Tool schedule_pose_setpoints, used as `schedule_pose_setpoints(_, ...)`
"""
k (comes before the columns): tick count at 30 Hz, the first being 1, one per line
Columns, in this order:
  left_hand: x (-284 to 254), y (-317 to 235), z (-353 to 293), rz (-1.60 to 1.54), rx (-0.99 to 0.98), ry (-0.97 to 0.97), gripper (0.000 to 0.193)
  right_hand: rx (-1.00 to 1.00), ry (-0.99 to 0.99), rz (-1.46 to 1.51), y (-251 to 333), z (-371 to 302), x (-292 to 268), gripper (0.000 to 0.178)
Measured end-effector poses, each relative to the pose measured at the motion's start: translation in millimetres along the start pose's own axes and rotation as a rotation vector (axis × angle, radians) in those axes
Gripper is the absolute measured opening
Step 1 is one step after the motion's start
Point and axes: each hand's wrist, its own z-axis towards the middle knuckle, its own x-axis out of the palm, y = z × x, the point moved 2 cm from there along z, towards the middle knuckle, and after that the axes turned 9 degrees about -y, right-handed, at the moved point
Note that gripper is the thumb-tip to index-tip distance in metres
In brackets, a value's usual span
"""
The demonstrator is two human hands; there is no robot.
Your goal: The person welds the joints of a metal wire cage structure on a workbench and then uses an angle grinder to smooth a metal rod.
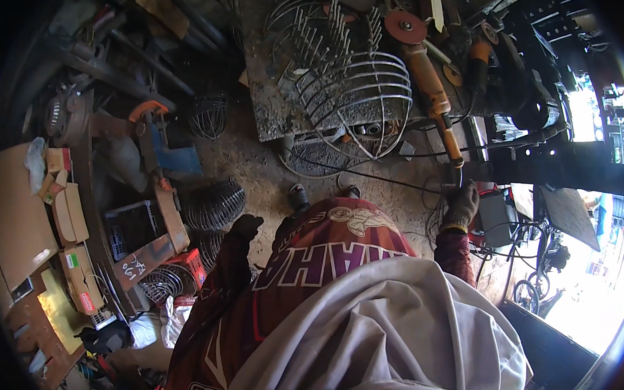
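Note:
My right hand (462, 205), in a greyish work glove, is at the right beside the table's near corner. Its fingers look closed around the power cord (460, 177) where it leaves the tail of an orange angle grinder (431, 85). The grinder lies along the table's right side, its reddish disc (405, 27) at the far end. My left hand (247, 227), in a dark glove, hangs low at my left side. Its fingers are curled in, with nothing visible in them. On the table (267, 115) sits a curved metal-rod cage (359, 98), apart from both hands.
A second orange grinder (480, 52) is at the table's far right. Bundles of wire rings (215, 204) stand on the floor to my left, near a rack with a blue clamp (173, 156) and cardboard boxes (71, 210). Dark cables (376, 177) cross in front of me.

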Motion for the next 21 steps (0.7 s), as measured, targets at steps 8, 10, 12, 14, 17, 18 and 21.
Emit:
schedule_pose_setpoints(8,-18,27,7,0.362,-0.513,-0.186,0.023,-0.283,0.165,0.050,28,19,37,0.045)
schedule_pose_setpoints(10,-66,1,55,0.347,-0.765,-0.578,0.028,-0.258,0.166,0.001,18,21,35,0.049)
schedule_pose_setpoints(12,-192,-93,178,0.262,-0.780,-0.951,0.033,-0.219,0.101,-0.033,-1,32,13,0.049)
schedule_pose_setpoints(14,-249,-92,224,0.029,-0.443,-1.134,0.030,-0.175,0.098,-0.039,-47,56,2,0.045)
schedule_pose_setpoints(17,-313,-147,310,-0.225,-0.503,-0.993,0.029,0.176,0.195,0.015,-84,67,-14,0.037)
schedule_pose_setpoints(18,-321,-148,330,-0.317,-0.538,-0.970,0.029,0.246,0.238,-0.028,-91,62,-19,0.036)
schedule_pose_setpoints(21,-338,-127,386,-0.058,-0.344,-0.729,0.031,0.407,0.317,-0.093,-91,40,-26,0.032)
